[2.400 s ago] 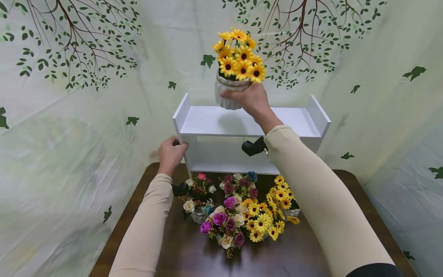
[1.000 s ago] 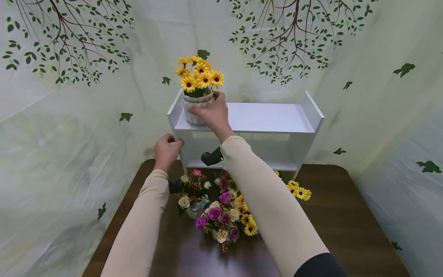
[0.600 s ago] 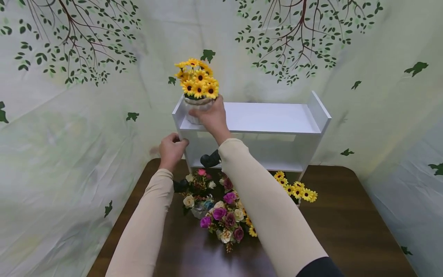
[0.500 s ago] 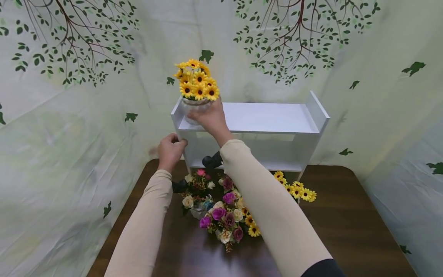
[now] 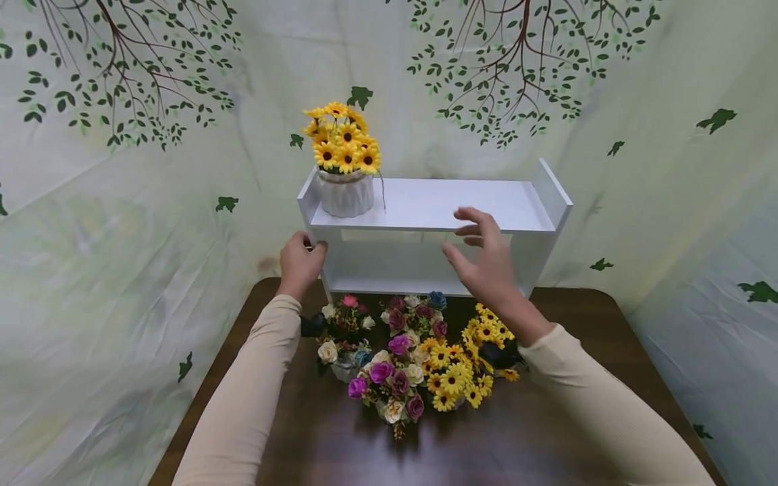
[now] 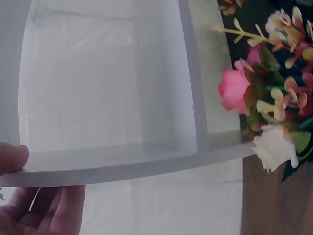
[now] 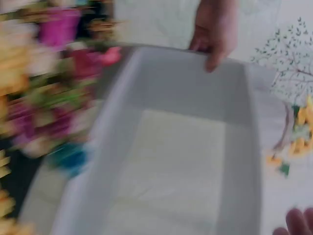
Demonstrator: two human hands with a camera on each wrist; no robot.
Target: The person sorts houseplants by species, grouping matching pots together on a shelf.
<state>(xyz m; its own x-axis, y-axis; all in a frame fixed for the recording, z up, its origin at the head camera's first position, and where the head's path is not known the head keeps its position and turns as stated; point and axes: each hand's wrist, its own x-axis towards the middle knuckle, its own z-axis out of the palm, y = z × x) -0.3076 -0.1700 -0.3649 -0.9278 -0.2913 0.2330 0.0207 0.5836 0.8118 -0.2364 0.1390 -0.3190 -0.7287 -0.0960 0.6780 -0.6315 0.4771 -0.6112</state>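
Note:
A potted yellow sunflower plant [image 5: 346, 192] in a whitish ribbed pot stands upright at the left end of the top board of a white two-tier shelf [image 5: 425, 202]. My left hand [image 5: 300, 265] grips the shelf's left side panel, thumb on one face and fingers on the other, as the left wrist view shows. In front of the shelf's right half my right hand [image 5: 486, 260] hangs in the air, fingers spread and slightly bent, holding nothing. Only its fingertips [image 7: 296, 223] show at the corner of the blurred right wrist view.
Below the shelf, several more flower pots crowd the brown table [image 5: 516, 439]: purple and cream roses [image 5: 395, 381], a pink and white bunch [image 5: 346, 331], mauve and blue roses [image 5: 419, 314], and yellow sunflowers [image 5: 456, 378]. A leaf-printed cloth [image 5: 273, 101] hangs behind.
My right hand carried the sunflower pot left and down onto the top board, let go of it, and moved back right and lower. The left hand has kept its grip on the side panel.

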